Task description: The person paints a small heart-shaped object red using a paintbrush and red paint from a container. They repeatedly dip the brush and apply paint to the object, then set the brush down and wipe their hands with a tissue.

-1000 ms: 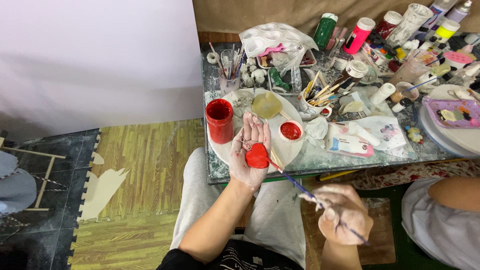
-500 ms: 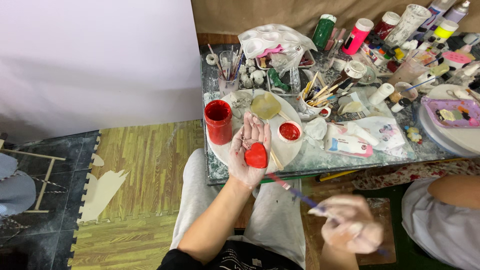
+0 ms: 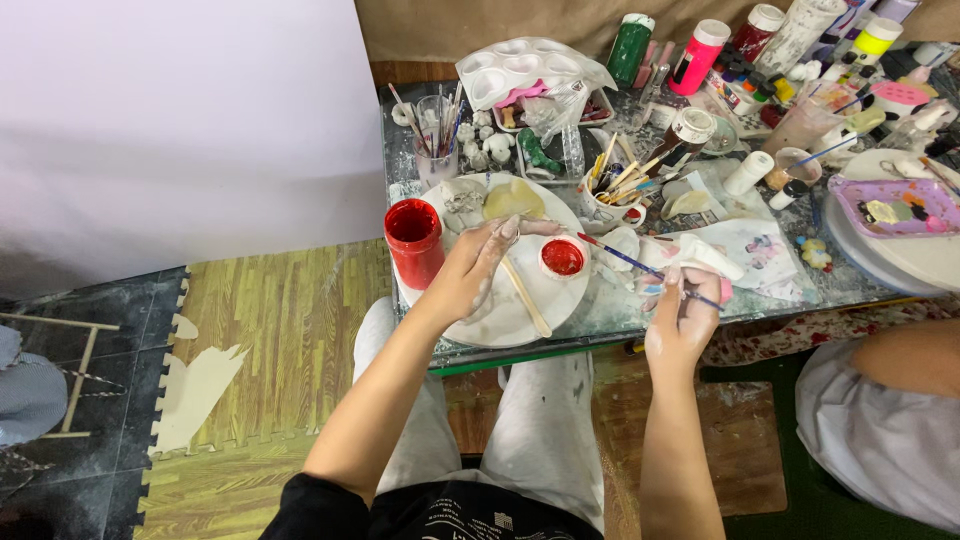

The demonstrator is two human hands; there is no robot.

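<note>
The right hand [image 3: 682, 318] pinches a thin blue-handled paintbrush [image 3: 640, 266] between fingers and thumb, its tip pointing up and left toward the small round white cup of red paint [image 3: 563, 258]. The left hand [image 3: 472, 272] lies back-up over the large round white plate [image 3: 510, 318], fingers loosely curled; whether anything sits under the palm cannot be told. A pale flat wooden stick [image 3: 526, 297] rests on the plate just beside that hand (partly under its fingertips). The red plastic cup [image 3: 414, 241] stands at the plate's left edge. Beyond, the glass-topped table [image 3: 790, 290] is crowded: a paint-smeared white cloth [image 3: 745, 248] near the right hand, a white mug of brushes and sticks [image 3: 612, 203], a white well palette [image 3: 520, 68], and tall paint bottles [image 3: 700, 55] along the back.
</note>
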